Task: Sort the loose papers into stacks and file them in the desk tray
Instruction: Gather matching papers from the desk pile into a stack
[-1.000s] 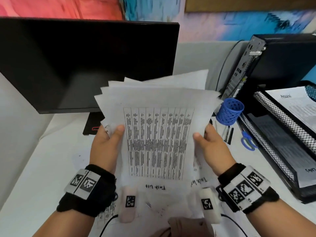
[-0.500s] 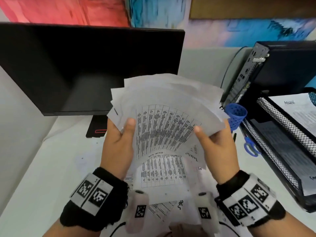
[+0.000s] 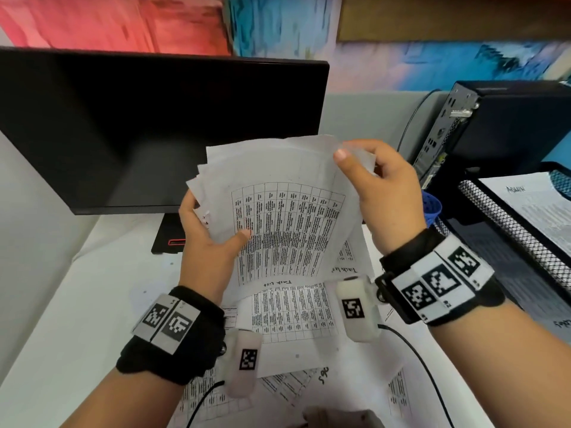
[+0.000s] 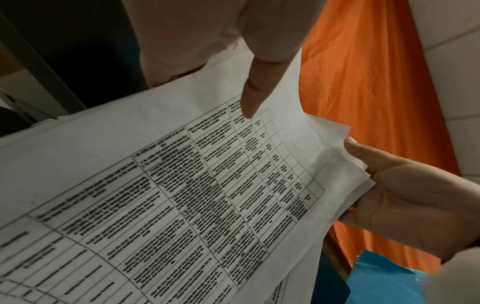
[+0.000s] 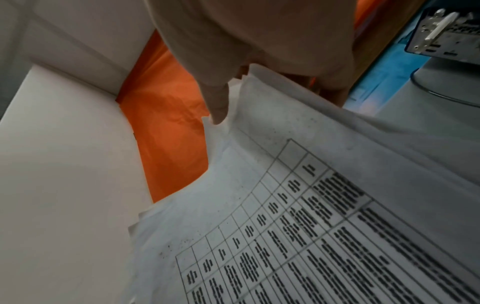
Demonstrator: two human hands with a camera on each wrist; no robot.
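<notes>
I hold a stack of printed table sheets (image 3: 287,217) upright above the white desk. My left hand (image 3: 216,217) grips its left edge, thumb across the front and fingers behind. My right hand (image 3: 355,152) pinches the top right corner of the sheets. In the left wrist view the left thumb (image 4: 254,92) presses on the stack (image 4: 182,195), and the right hand (image 4: 402,195) holds the fanned corner. The right wrist view shows the right thumb (image 5: 218,107) on the sheets (image 5: 311,226). More loose papers (image 3: 293,316) lie on the desk below. The black mesh desk tray (image 3: 509,217) stands at the right, with a sheet (image 3: 531,199) in its upper tier.
A black monitor (image 3: 154,128) stands behind the papers, its base (image 3: 170,236) on the desk. A computer tower (image 3: 494,125) sits at the back right, and a blue mesh pen cup (image 3: 432,208) shows behind my right wrist. A black cable (image 3: 417,350) crosses the papers near me.
My right hand has moved from the stack's right edge up to its top right corner. The stack has bent and tilted, and my left thumb now sits lower on the front sheet.
</notes>
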